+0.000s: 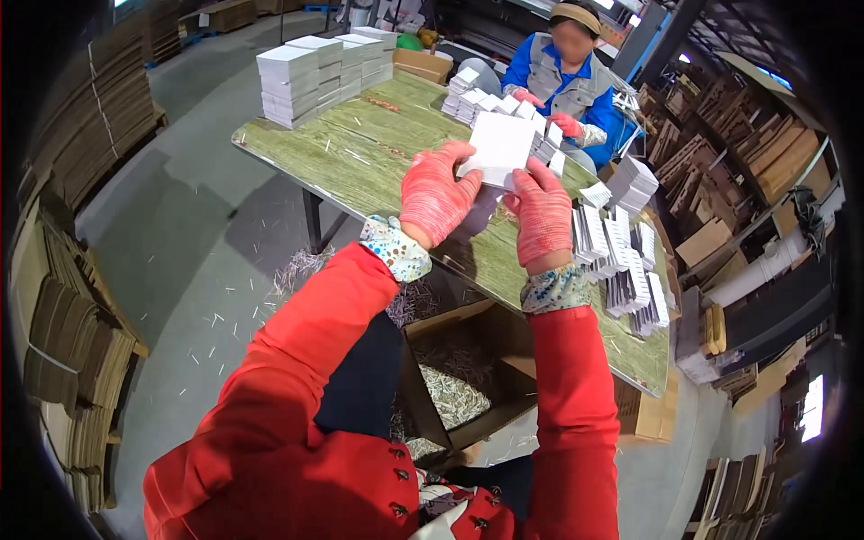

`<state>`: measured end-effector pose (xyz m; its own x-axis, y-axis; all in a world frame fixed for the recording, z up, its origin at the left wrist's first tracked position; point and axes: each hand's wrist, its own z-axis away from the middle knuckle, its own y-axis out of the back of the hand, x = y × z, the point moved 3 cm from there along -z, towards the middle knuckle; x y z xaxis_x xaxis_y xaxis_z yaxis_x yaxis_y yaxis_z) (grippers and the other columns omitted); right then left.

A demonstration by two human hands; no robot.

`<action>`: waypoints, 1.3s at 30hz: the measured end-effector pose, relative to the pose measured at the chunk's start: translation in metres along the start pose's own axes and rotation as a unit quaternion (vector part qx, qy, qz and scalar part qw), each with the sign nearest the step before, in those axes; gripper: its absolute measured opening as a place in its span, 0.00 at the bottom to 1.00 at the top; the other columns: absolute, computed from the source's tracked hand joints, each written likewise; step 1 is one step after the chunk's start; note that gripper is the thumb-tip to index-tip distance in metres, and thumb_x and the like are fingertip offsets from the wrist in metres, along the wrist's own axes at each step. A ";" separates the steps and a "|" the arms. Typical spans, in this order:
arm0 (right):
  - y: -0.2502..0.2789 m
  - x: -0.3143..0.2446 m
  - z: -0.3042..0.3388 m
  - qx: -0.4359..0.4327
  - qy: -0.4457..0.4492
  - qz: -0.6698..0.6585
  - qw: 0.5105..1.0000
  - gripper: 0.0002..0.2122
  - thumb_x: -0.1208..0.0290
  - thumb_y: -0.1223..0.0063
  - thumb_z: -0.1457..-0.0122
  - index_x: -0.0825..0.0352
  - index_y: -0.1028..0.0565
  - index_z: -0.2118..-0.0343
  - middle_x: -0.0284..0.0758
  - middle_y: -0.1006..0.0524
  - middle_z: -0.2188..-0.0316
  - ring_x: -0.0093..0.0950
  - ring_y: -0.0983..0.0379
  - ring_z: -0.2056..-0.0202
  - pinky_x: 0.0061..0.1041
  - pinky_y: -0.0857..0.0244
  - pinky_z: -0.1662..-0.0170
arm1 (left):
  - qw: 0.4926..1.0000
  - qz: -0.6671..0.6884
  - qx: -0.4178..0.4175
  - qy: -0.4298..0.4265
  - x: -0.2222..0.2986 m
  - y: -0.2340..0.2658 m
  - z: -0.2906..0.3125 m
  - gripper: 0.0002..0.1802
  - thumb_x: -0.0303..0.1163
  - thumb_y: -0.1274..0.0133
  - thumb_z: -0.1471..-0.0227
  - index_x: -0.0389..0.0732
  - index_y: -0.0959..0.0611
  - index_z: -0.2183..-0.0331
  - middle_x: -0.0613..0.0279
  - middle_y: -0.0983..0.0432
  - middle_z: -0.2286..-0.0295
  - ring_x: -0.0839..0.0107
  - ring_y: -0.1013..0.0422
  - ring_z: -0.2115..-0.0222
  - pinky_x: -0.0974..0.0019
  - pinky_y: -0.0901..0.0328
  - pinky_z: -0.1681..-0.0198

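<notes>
- Gripping, from our head view: left hand (440, 195) and right hand (544, 216), fingers closed on a white paper stack (502, 144), held up over the tabletop (369, 175).
- Uneven pressure between us, left against right, could let sheets slide out of line!
- Swinging our right hand wide could knock the leaning white piles (619, 238) beside it.
</notes>
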<state>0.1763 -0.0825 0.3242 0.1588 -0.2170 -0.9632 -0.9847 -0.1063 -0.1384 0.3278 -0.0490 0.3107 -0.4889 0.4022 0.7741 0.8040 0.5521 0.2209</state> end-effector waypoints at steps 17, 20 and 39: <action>0.190 0.025 0.081 0.143 0.117 0.127 0.975 0.18 0.80 0.55 0.43 0.70 0.34 0.48 0.33 0.27 0.56 0.22 0.31 0.58 0.24 0.37 0.53 | 0.965 0.222 -0.137 -0.032 0.040 -0.138 0.075 0.24 0.31 0.43 0.54 0.41 0.28 0.53 0.55 0.25 0.64 0.64 0.29 0.64 0.62 0.34 0.60; 0.243 0.054 0.099 0.176 0.129 0.150 0.964 0.16 0.82 0.55 0.44 0.71 0.32 0.51 0.35 0.27 0.55 0.25 0.32 0.55 0.25 0.37 0.51 | 0.889 0.341 -0.299 0.072 0.048 -0.199 0.098 0.15 0.29 0.52 0.47 0.37 0.29 0.56 0.59 0.26 0.65 0.71 0.30 0.63 0.67 0.34 0.60; 0.308 0.037 0.132 0.120 0.077 0.334 0.932 0.33 0.81 0.54 0.54 0.65 0.47 0.41 0.50 0.27 0.67 0.50 0.30 0.61 0.38 0.35 0.57 | 0.892 0.239 -0.382 0.023 0.003 -0.312 0.175 0.28 0.31 0.55 0.40 0.33 0.43 0.42 0.53 0.33 0.52 0.70 0.35 0.55 0.68 0.41 0.49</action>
<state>-0.1310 0.0052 0.2152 -0.5052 -0.2950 -0.8110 -0.8523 0.3179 0.4153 0.0166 -0.0923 0.1400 -0.0273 0.4187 0.9077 0.9213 -0.3419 0.1854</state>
